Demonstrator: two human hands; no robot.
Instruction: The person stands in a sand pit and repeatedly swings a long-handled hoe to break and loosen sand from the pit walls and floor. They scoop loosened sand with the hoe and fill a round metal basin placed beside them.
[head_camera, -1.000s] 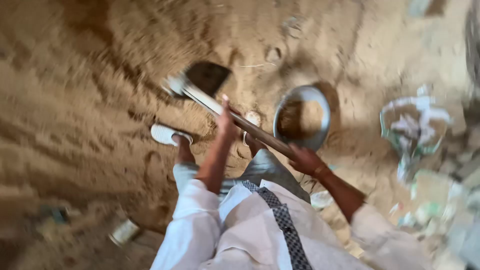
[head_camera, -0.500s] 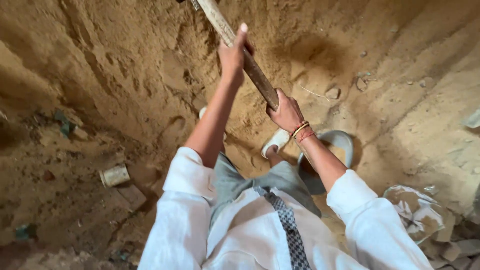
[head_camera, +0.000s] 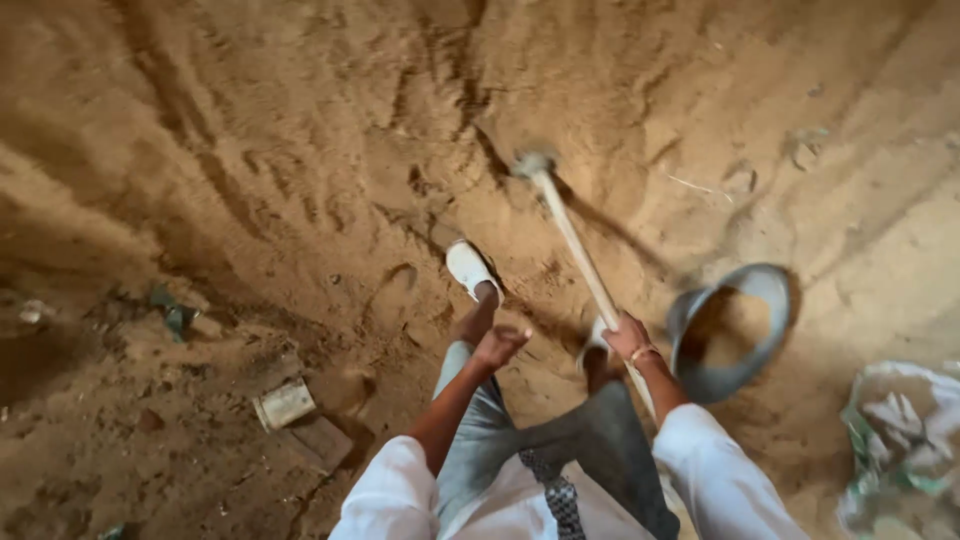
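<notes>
I stand on a slope of loose brown sand. My right hand grips the lower part of a long wooden handle of a digging tool. The tool's metal head is sunk in the sand ahead of me. My left hand is off the handle, fingers loosely spread, hanging above my left leg. My left foot wears a white shoe planted in the sand. Both arms are in white sleeves.
A round metal pan partly filled with sand sits to the right of my right hand. A white and green woven sack lies at the far right. A small pale block and bits of rubble lie at the lower left.
The tool, raised high before, has swung down and its head now sits in the sand. My left hand has let go of the handle. The view has shifted, bringing the pan back in sight.
</notes>
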